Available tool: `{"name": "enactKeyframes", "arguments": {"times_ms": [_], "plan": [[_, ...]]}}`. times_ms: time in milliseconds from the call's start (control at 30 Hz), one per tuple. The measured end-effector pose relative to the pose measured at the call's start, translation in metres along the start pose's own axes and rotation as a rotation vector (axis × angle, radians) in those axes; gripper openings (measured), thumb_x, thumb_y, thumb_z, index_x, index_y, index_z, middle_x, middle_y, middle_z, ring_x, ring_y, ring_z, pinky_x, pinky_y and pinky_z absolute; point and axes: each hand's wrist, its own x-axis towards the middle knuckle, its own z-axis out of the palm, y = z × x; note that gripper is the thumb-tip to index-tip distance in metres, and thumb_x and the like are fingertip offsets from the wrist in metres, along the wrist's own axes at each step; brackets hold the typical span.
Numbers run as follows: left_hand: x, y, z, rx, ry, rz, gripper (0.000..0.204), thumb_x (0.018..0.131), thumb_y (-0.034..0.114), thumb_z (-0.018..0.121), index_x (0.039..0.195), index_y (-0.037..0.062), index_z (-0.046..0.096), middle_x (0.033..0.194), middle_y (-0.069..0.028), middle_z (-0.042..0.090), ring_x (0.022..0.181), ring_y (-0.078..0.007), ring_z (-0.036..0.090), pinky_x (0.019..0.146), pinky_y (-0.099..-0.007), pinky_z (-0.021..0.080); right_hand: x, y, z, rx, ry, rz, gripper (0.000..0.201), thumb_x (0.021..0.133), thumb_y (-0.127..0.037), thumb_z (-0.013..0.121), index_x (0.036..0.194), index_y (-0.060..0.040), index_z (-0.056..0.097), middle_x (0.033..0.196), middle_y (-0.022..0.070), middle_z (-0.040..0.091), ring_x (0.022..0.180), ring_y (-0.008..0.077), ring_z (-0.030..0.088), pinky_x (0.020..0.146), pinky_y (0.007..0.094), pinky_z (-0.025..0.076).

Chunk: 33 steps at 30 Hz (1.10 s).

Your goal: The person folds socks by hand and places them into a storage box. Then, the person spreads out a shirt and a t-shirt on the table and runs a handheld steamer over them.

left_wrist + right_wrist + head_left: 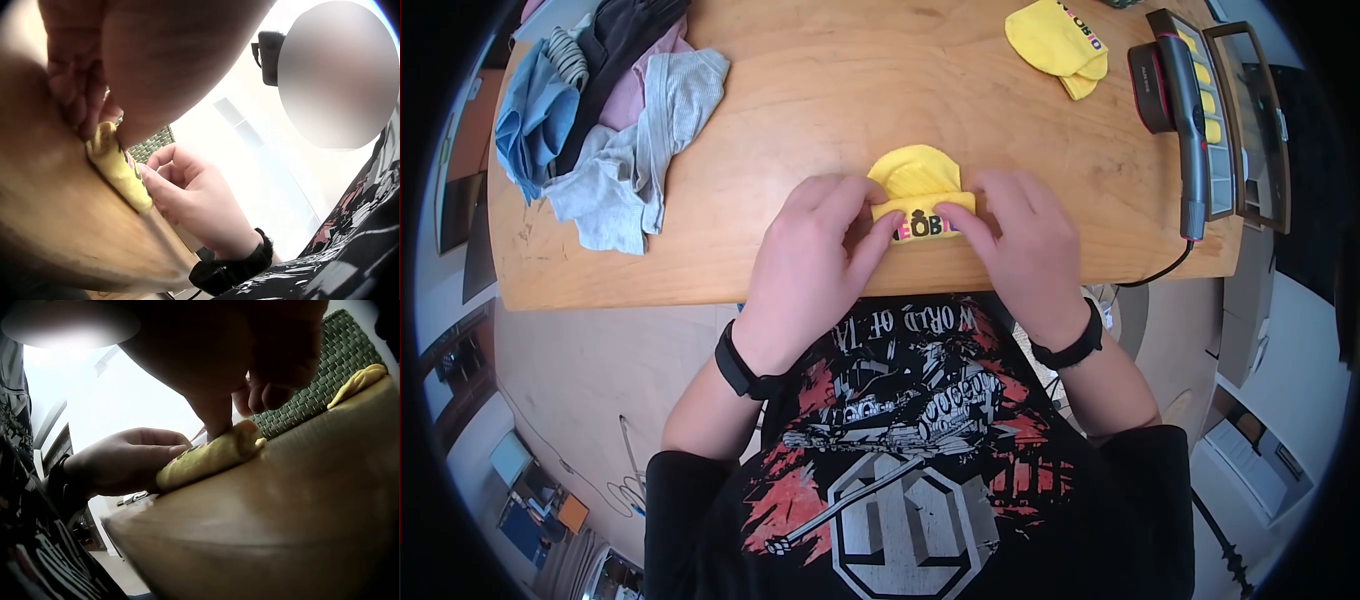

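Note:
A yellow fabric piece with black and pink lettering [920,222] lies near the table's front edge, its near part rolled and its rounded far end [915,168] flat on the wood. My left hand [815,255] grips the roll's left end, thumb on the lettering. At the right end my right hand [1030,235] pinches it the same way. Seen from the left wrist, the yellow roll [119,172] rests on the table between both hands. The right wrist view shows the roll [209,459] side-on, its coiled end under the fingers.
Folded and crumpled clothes [640,120] lie at the table's left. Another yellow lettered piece [1055,45] is at the back right. Beside it stand a compartment box with a raised lid [1250,120], holding several yellow rolls, and a grey device [1190,140] with a black cable.

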Motion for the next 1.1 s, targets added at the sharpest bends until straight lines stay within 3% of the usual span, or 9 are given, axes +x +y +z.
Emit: {"name": "enactKeyframes", "arguments": {"times_ms": [167, 267, 433, 467, 533, 633, 967, 1067, 1100], "plan": [[-0.002, 0.001, 0.003, -0.139, 0.019, -0.134, 0.015, 0.089, 0.006, 0.075, 0.098, 0.0007, 0.065, 0.080, -0.0052, 0.060, 0.068, -0.0133, 0.059, 0.060, -0.0279, 0.049, -0.008, 0.004, 0.008, 0.201, 0.065, -0.017, 0.010, 0.089, -0.007, 0.069, 0.097, -0.0053, 0.065, 0.088, 0.0091, 0.063, 0.080, 0.0294, 0.064, 0.068, 0.0387, 0.053], [-0.003, 0.000, 0.004, -0.286, 0.009, -0.250, 0.013, 0.089, 0.004, 0.075, 0.098, 0.0014, 0.066, 0.079, -0.0038, 0.061, 0.067, -0.0098, 0.058, 0.060, -0.0250, 0.048, -0.009, 0.003, 0.003, 0.133, 0.042, -0.018, 0.010, 0.087, -0.006, 0.074, 0.094, -0.0012, 0.071, 0.088, 0.0103, 0.068, 0.078, 0.0254, 0.067, 0.069, 0.0344, 0.053], [-0.007, -0.007, 0.003, 0.019, 0.084, 0.141, 0.018, 0.083, 0.004, 0.078, 0.099, 0.0024, 0.069, 0.090, -0.0083, 0.062, 0.082, -0.0221, 0.062, 0.073, -0.0320, 0.052, -0.009, 0.000, -0.009, 0.093, 0.011, -0.151, 0.024, 0.081, -0.010, 0.075, 0.102, -0.0012, 0.067, 0.102, 0.0097, 0.065, 0.091, 0.0276, 0.063, 0.078, 0.0365, 0.054], [-0.009, -0.004, 0.000, 0.020, 0.084, 0.141, 0.018, 0.083, 0.004, 0.078, 0.099, 0.0024, 0.069, 0.090, -0.0083, 0.062, 0.082, -0.0221, 0.062, 0.073, -0.0320, 0.052, -0.008, 0.000, -0.012, 0.039, 0.012, -0.232, 0.029, 0.079, -0.012, 0.077, 0.103, -0.0002, 0.067, 0.104, 0.0093, 0.064, 0.095, 0.0272, 0.062, 0.081, 0.0364, 0.053], [-0.011, 0.003, -0.006, 0.007, 0.035, 0.167, 0.024, 0.079, 0.005, 0.080, 0.100, 0.0021, 0.069, 0.098, -0.0109, 0.063, 0.091, -0.0292, 0.061, 0.079, -0.0368, 0.052, -0.010, 0.005, -0.010, 0.045, 0.009, -0.240, 0.033, 0.077, -0.014, 0.079, 0.104, 0.0003, 0.067, 0.105, 0.0084, 0.064, 0.096, 0.0274, 0.060, 0.083, 0.0366, 0.053], [-0.009, -0.001, -0.001, 0.070, 0.032, 0.228, 0.027, 0.077, 0.005, 0.081, 0.101, 0.0015, 0.069, 0.100, -0.0120, 0.063, 0.093, -0.0303, 0.061, 0.081, -0.0380, 0.052, -0.010, 0.009, -0.002, 0.035, 0.016, -0.254, 0.036, 0.075, -0.015, 0.080, 0.105, 0.0004, 0.066, 0.105, 0.0078, 0.064, 0.098, 0.0273, 0.059, 0.083, 0.0367, 0.052], [-0.031, 0.003, 0.000, -0.029, -0.016, 0.197, 0.024, 0.083, 0.006, 0.076, 0.104, 0.0004, 0.068, 0.092, -0.0128, 0.065, 0.086, -0.0321, 0.062, 0.077, -0.0403, 0.053, -0.025, 0.005, -0.004, 0.011, -0.038, -0.323, 0.025, 0.084, -0.012, 0.070, 0.106, -0.0008, 0.065, 0.097, 0.0081, 0.062, 0.090, 0.0265, 0.061, 0.075, 0.0362, 0.052], [-0.028, 0.005, 0.000, -0.035, -0.020, 0.113, 0.022, 0.086, 0.007, 0.075, 0.105, -0.0001, 0.068, 0.087, -0.0137, 0.065, 0.081, -0.0316, 0.063, 0.073, -0.0395, 0.053, -0.015, 0.004, -0.006, 0.104, -0.054, -0.232, 0.025, 0.089, -0.015, 0.068, 0.109, -0.0016, 0.064, 0.092, 0.0106, 0.062, 0.087, 0.0289, 0.061, 0.072, 0.0384, 0.051], [-0.025, 0.007, 0.002, -0.102, -0.003, -0.009, 0.021, 0.087, 0.007, 0.075, 0.105, -0.0002, 0.067, 0.085, -0.0139, 0.065, 0.077, -0.0300, 0.063, 0.071, -0.0384, 0.053, -0.011, 0.002, -0.007, 0.103, -0.052, -0.233, 0.025, 0.089, -0.015, 0.068, 0.109, -0.0016, 0.064, 0.092, 0.0106, 0.062, 0.087, 0.0289, 0.061, 0.072, 0.0384, 0.051]]}}
